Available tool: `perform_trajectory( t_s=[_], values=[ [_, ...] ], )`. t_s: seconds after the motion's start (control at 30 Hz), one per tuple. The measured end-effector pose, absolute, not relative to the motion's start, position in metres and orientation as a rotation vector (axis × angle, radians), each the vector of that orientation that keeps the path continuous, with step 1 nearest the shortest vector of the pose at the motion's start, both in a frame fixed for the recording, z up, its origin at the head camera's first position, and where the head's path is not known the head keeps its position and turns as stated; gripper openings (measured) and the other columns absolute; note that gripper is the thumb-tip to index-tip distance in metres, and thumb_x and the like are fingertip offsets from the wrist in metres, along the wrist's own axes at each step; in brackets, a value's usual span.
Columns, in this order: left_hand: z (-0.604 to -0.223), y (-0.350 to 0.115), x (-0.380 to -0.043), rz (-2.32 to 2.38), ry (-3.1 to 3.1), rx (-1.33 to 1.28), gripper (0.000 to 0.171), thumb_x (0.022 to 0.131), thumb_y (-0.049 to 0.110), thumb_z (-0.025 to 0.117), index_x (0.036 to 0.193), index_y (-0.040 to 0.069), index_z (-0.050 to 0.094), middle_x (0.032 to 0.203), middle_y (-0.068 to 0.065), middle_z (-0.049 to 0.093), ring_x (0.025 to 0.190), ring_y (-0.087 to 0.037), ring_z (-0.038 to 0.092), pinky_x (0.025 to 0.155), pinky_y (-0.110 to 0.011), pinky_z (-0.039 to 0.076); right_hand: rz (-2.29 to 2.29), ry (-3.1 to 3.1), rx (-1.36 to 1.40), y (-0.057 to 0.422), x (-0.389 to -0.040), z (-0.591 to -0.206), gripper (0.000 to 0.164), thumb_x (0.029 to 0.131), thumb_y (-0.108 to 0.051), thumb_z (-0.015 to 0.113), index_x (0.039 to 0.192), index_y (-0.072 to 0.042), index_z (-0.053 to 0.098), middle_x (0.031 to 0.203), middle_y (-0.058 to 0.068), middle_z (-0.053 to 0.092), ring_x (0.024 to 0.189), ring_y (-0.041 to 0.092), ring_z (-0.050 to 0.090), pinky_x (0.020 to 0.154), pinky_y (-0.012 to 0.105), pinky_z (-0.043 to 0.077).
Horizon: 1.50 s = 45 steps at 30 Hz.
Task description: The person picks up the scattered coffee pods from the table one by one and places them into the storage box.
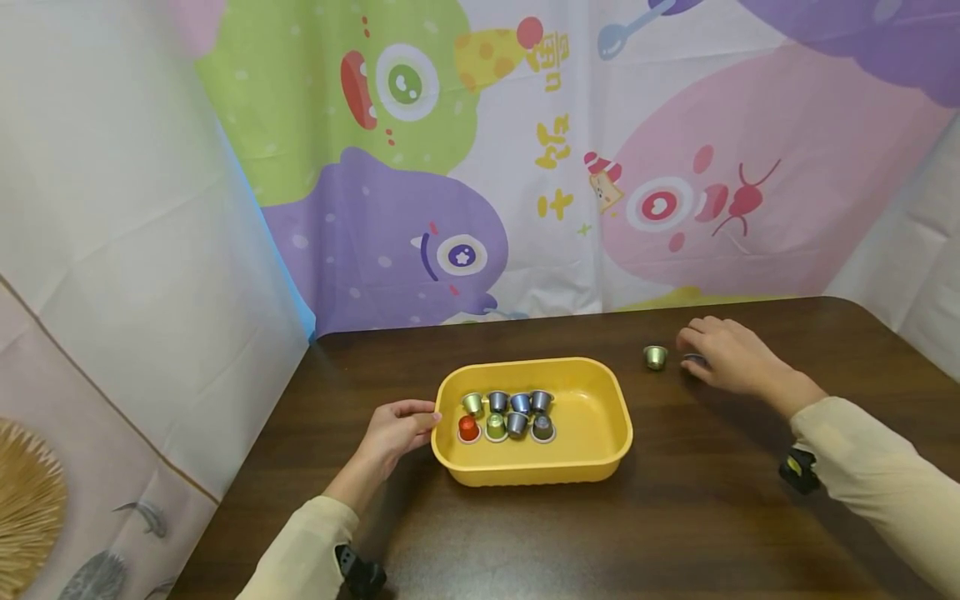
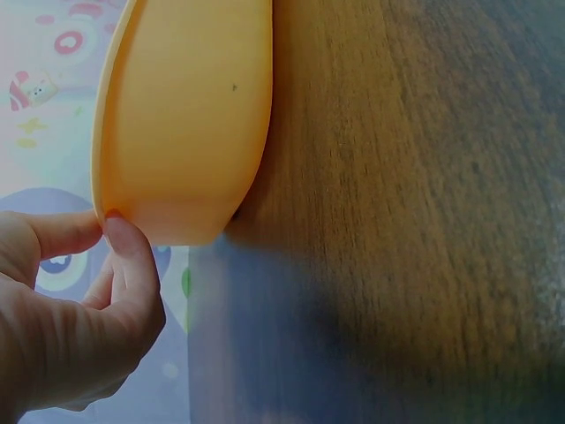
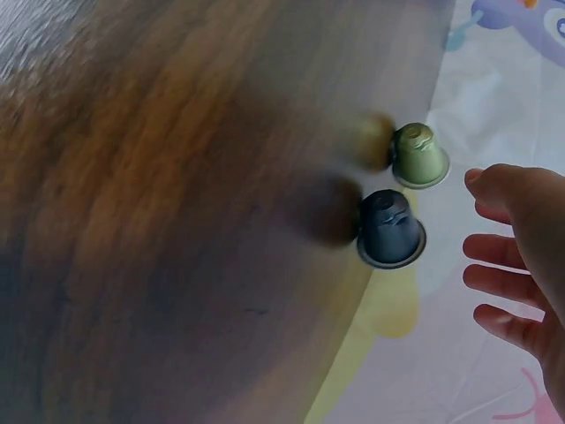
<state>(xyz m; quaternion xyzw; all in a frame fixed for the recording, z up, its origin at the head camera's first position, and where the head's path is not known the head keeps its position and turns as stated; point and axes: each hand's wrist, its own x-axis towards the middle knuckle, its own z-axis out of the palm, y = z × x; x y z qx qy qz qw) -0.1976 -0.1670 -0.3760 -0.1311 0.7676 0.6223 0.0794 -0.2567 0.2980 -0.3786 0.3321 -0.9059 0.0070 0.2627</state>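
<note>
My left hand (image 1: 399,433) pinches the left end of the rim of a yellow plastic tray (image 1: 588,446); the left wrist view shows the thumb and a finger on its edge. Lying in the tray's left half are several small coffee capsules, among them a red one (image 1: 468,428), a blue one (image 1: 521,403) and a light green one (image 1: 496,427). To the right, my right hand (image 1: 726,357) hovers by a dark capsule (image 3: 389,231), fingers relaxed and apart from it. Most of this capsule hides behind the hand in the head view. Beside it stands a green capsule (image 3: 419,159).
The tray and loose capsules are on a dark wooden table (image 1: 450,542). A cartoon-printed cloth (image 1: 420,242) hangs along the table's back edge, and pale cloth (image 1: 127,233) hangs at the left side.
</note>
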Motion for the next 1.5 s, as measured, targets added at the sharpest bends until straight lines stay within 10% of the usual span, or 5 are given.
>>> perform_trajectory(
  t_s=[1.5],
  values=[
    [-0.373, -0.167, -0.195, 1.841, 2.306, -0.399, 0.029, 0.087, 0.006, 0.067, 0.114, -0.005, 0.064, 0.104, -0.014, 0.066, 0.085, -0.014, 0.065, 0.083, -0.032, 0.059, -0.074, -2.619, 0.809, 0.297, -0.257, -0.394, 0.027, 0.069, -0.015, 0.082, 0.084, -0.012, 0.06, 0.078, 0.002, 0.057, 0.074, 0.024, 0.057, 0.06, 0.041, 0.047]
  ],
)
